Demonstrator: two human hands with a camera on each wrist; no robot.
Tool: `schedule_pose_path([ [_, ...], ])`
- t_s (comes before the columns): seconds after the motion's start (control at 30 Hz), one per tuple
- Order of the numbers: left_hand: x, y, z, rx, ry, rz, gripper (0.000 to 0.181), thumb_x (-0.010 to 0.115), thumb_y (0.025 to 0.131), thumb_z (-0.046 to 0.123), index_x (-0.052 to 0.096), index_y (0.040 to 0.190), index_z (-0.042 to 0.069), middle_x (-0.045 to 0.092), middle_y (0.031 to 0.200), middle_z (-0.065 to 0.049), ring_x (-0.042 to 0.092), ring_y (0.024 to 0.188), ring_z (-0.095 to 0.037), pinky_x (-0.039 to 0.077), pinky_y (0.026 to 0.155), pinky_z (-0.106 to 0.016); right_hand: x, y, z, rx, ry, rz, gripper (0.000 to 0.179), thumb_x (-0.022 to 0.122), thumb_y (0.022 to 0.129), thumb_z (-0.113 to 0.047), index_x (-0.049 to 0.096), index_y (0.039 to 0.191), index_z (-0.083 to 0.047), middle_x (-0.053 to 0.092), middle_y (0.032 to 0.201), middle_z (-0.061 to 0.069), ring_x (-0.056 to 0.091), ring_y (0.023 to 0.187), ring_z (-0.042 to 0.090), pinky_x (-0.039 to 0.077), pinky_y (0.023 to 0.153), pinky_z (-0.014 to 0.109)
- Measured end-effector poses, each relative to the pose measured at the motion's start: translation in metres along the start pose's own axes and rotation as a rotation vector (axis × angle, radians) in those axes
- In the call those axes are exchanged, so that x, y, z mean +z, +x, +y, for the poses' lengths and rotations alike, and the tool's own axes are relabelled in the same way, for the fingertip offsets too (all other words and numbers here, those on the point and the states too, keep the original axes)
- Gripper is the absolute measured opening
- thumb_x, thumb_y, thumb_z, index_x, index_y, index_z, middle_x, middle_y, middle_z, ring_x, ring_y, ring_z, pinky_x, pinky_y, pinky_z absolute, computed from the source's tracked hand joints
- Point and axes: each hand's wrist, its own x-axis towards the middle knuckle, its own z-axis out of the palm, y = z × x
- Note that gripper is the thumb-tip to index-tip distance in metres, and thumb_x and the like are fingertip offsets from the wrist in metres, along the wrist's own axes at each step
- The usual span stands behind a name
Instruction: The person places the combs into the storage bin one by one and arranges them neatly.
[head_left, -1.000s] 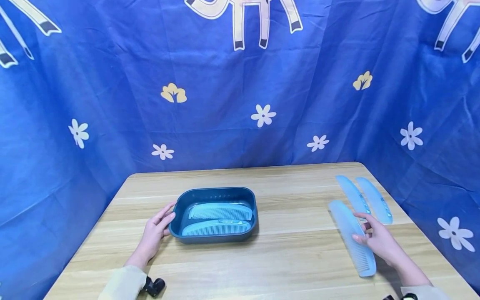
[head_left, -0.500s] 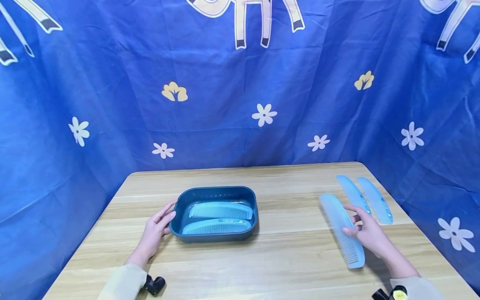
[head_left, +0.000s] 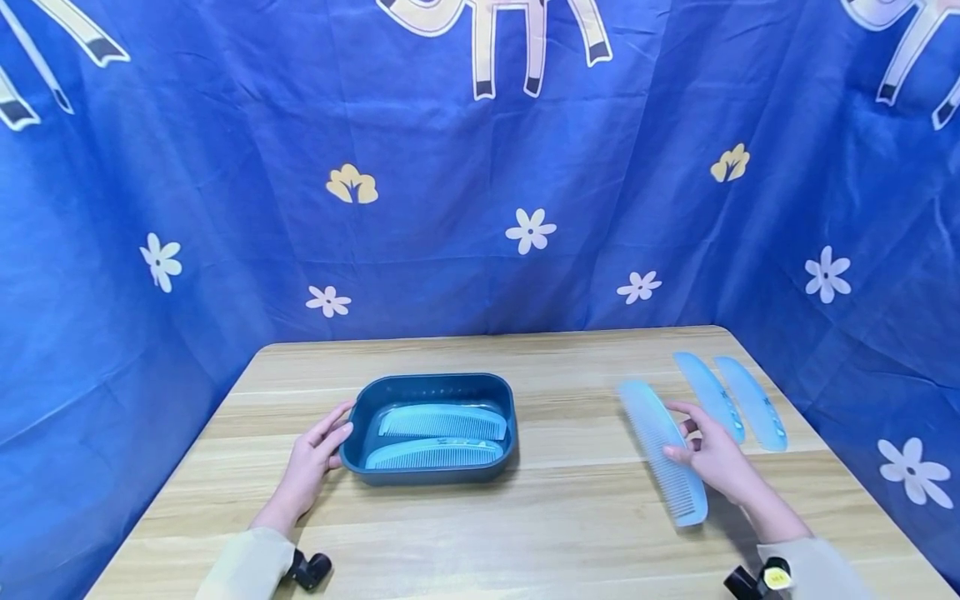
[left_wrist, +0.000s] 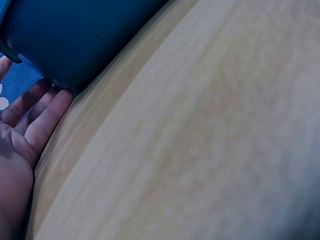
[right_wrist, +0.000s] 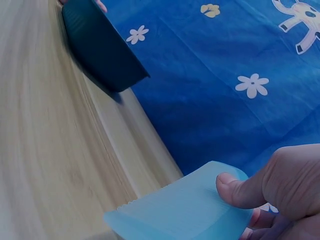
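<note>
Comb (head_left: 660,433) looks light, stiff and, though it's blurry, maybe slippery; right grip (head_left: 714,458) pinches its smooth back, a good spot.

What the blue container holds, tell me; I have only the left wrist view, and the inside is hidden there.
Observer: Two light-blue combs lie in the container.
Operator: Now report on the right hand.
Observer: It grips a third comb.
Operator: Check the table for more.
Observer: Two further combs lie on it, near its right edge, farther back than that hand.
</note>
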Motion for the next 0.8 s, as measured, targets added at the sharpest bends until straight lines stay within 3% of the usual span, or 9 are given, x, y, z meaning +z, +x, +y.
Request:
schedule_pose_path([
  [0.3,0.000,0.002,0.000,-0.007,0.025,-0.012,0.052,0.053,0.096,0.030,0.039,0.142,0.011,0.040,0.132,-0.019,0.058,0.099,-0.003,0.055,0.072,-0.026,0.015,0.009,-0.010,-0.010,0.087,-0.045,0.065,0.070,0.078,0.005,0.039,0.135,0.000,0.044,0.088,0.015,0.043,0.059,0.017,0.045,0.053,0.025],
  [0.63,0.002,0.001,-0.004,-0.006,-0.026,-0.001,0.051,0.056,0.094,0.028,0.043,0.140,0.010,0.053,0.117,0.003,0.061,0.095,-0.008,0.055,0.070,-0.028,0.033,0.019,-0.029,-0.050,0.091,-0.078,0.063,0.069,0.078,0.006,0.042,0.133,0.001,0.044,0.086,0.012,0.045,0.061,0.017,0.045,0.054,0.024],
  [0.8,-0.001,0.001,-0.004,-0.001,-0.024,0.001,0.051,0.056,0.094,0.027,0.042,0.140,0.009,0.054,0.115,0.004,0.061,0.093,-0.007,0.055,0.069,-0.028,0.048,0.026,-0.039,-0.093,0.118,-0.105,0.064,0.070,0.076,0.007,0.042,0.133,0.002,0.046,0.086,0.012,0.047,0.062,0.017,0.047,0.056,0.024],
])
